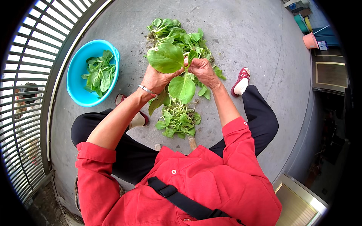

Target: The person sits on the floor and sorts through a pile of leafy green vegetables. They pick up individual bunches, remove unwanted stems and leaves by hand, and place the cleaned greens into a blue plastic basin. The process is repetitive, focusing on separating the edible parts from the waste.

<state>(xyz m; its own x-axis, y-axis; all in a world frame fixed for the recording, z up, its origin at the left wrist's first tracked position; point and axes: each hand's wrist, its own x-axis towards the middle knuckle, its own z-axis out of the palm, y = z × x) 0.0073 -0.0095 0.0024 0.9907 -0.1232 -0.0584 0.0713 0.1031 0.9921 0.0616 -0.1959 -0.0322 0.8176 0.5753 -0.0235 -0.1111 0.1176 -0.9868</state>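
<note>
Between both hands a leafy green plant [181,89] is held up over the floor, its broad leaves spreading left and downward. My left hand [158,77], with a silver bangle at the wrist, grips it from the left. Fingers of my right hand [204,72] pinch its stem close to the other hand. Behind the hands lies a large pile of leafy greens [176,35], with roots and soil at its left side. A smaller heap of greens and stems [181,118] rests on the floor nearer my body. Some of both piles is hidden by the held leaves and hands.
To the left stands a bright blue plastic basin [75,76] holding loose green leaves [100,73]. A metal railing [31,65] curves along the left edge. My feet in red sandals [242,77] flank the piles. A pink bucket [310,41] is at the far right.
</note>
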